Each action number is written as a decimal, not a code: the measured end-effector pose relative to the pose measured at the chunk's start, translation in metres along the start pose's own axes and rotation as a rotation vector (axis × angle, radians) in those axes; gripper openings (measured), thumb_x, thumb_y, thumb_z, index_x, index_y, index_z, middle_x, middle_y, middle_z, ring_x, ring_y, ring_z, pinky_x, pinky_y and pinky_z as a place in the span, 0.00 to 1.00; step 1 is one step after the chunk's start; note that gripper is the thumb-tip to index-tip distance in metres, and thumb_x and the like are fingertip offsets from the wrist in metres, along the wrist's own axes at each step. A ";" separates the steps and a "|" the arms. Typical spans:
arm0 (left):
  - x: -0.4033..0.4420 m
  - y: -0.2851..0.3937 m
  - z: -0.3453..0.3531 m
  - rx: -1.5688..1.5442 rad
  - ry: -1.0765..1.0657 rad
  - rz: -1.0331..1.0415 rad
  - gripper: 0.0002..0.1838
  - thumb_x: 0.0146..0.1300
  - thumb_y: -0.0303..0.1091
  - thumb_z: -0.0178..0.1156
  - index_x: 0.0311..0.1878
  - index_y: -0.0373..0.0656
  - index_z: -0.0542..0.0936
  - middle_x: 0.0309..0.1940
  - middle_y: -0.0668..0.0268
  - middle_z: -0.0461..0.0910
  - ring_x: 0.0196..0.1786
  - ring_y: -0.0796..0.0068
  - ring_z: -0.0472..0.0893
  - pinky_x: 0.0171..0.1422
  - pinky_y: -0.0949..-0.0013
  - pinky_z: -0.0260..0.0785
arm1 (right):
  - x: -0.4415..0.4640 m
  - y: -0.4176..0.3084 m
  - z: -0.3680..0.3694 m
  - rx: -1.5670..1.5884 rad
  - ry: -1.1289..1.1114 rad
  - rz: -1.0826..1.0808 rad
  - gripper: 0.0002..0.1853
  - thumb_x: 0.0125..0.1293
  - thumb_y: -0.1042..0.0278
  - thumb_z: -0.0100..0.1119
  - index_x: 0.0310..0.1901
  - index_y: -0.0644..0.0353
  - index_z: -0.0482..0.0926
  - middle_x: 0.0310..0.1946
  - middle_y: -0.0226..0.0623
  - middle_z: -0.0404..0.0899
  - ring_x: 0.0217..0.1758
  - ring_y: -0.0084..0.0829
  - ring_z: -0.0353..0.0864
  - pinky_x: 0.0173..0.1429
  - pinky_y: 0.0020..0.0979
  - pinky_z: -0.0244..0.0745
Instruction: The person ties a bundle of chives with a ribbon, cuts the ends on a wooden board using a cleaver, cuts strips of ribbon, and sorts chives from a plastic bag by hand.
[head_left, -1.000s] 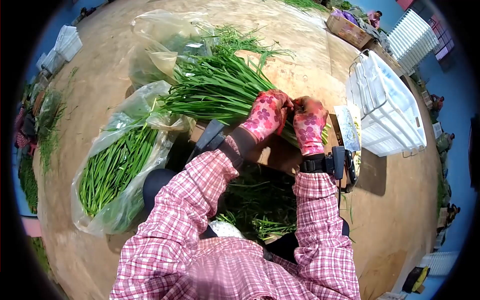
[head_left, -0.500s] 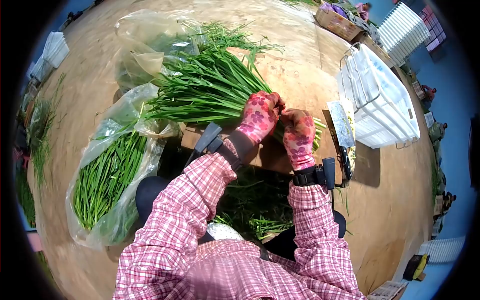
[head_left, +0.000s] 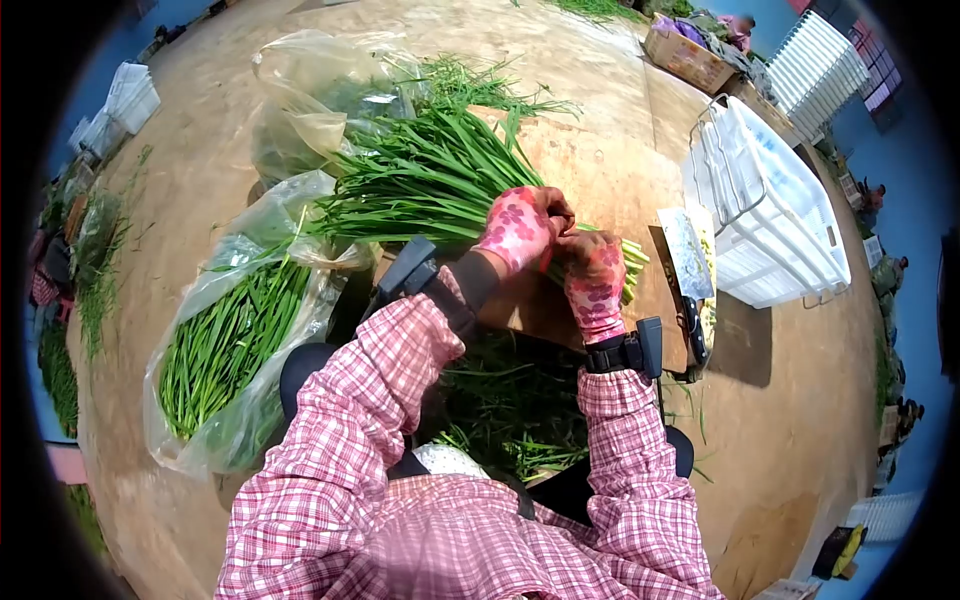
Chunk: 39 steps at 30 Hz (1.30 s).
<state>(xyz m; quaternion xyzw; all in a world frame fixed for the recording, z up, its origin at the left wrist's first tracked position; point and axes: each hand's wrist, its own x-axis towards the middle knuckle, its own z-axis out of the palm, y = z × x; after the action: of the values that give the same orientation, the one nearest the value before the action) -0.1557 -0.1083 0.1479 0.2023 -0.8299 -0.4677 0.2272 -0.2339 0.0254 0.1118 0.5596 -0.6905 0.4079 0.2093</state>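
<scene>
A large bunch of green chives [head_left: 425, 180] lies across a wooden board [head_left: 585, 150], leaves to the left and pale cut stems to the right. Both my hands wear pink floral gloves and meet over the stem part of the bunch. My left hand [head_left: 522, 228] is closed in a pinch, knuckles up. Close against it, my right hand [head_left: 595, 280] is closed too, its fingertips near the left ones. A thin red tie [head_left: 545, 262] shows between them at the bunch; its ends are hidden by my fingers.
A cleaver [head_left: 686, 262] lies right of the stems. Beyond it stands a white plastic crate [head_left: 765, 210] with metal handles. Plastic bags [head_left: 215, 300] of chives sit at the left. Loose greens [head_left: 475, 85] lie behind the board. Stacked crates and people are farther off.
My right hand has turned slightly and its fingers have drawn nearer my left hand. The bunch stays on the board. The whole view has shifted a little.
</scene>
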 end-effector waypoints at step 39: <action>-0.034 -0.012 0.024 0.098 0.353 0.280 0.08 0.57 0.31 0.69 0.39 0.42 0.84 0.31 0.60 0.83 0.33 0.62 0.83 0.37 0.65 0.73 | 0.060 0.017 -0.035 0.114 -0.598 0.640 0.10 0.59 0.65 0.65 0.34 0.63 0.84 0.28 0.46 0.84 0.35 0.37 0.85 0.42 0.35 0.77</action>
<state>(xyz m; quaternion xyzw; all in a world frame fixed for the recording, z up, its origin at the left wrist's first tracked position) -0.1397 -0.0787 0.1204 0.1748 -0.8188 -0.3483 0.4215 -0.2734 0.0174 0.1711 0.4218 -0.8355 0.3096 -0.1678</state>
